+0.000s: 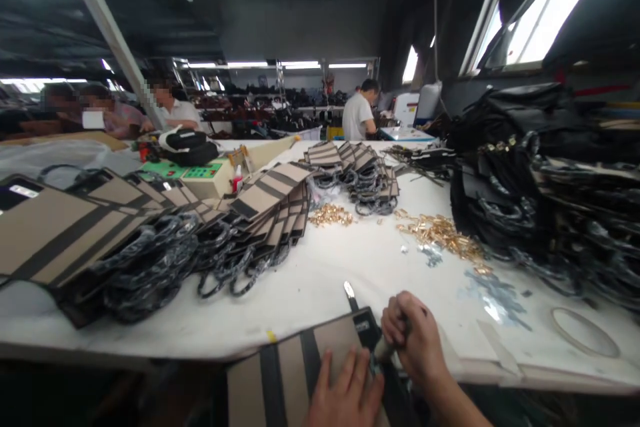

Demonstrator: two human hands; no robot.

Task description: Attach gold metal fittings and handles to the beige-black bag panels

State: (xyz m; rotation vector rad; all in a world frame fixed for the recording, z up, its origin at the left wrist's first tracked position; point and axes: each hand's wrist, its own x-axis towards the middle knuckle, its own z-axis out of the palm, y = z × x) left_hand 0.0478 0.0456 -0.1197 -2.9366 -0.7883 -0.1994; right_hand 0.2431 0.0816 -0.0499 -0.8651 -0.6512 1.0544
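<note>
My left hand (345, 390) lies flat with its fingers spread on a beige bag panel (290, 370) with dark stripes, at the table's front edge. Closed in a fist, my right hand (413, 333) grips a short hand tool (384, 349) with a greyish cylindrical end. Its lower end points down at the panel's dark border, close to my left fingertips; the exact kind of tool is hidden by the fingers. Beyond the panel's far corner lies a narrow dark piece with a shiny tip (349, 289).
Stacked striped bag panels (273, 190) with plastic-wrapped handles (150, 253) fill the left. Gold metal fittings (443, 233) lie scattered mid-table, near black bags (500, 193) on the right. A tape ring (585, 332) lies at front right. Several people work farther back.
</note>
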